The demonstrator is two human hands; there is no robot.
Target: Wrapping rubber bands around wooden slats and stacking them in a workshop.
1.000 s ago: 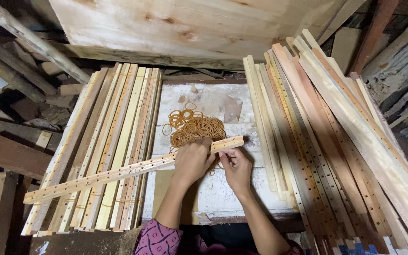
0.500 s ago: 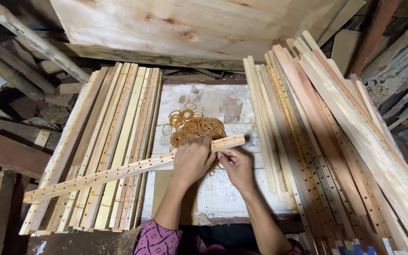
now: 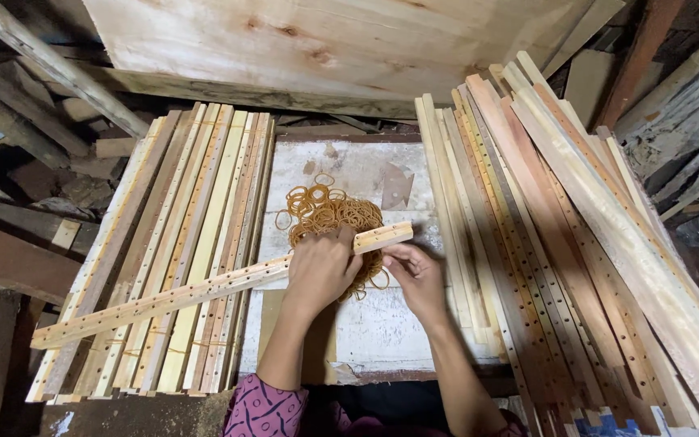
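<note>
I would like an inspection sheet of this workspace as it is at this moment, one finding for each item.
Surface: white, scuffed board between two stacks of wood.
Job's things: long drilled wooden strip, lying across the left stack; heap of tan rubber bands behind it.
Clutter: stack of drilled strips on the left; fanned stack on the right; paper scraps.
Grippers: left hand closed over the strip; right hand with fingers at the strip's right end, grasp unclear.
Cables: nothing seen.
Surroundings: large pale plank above; dark scrap timber at the left.
</note>
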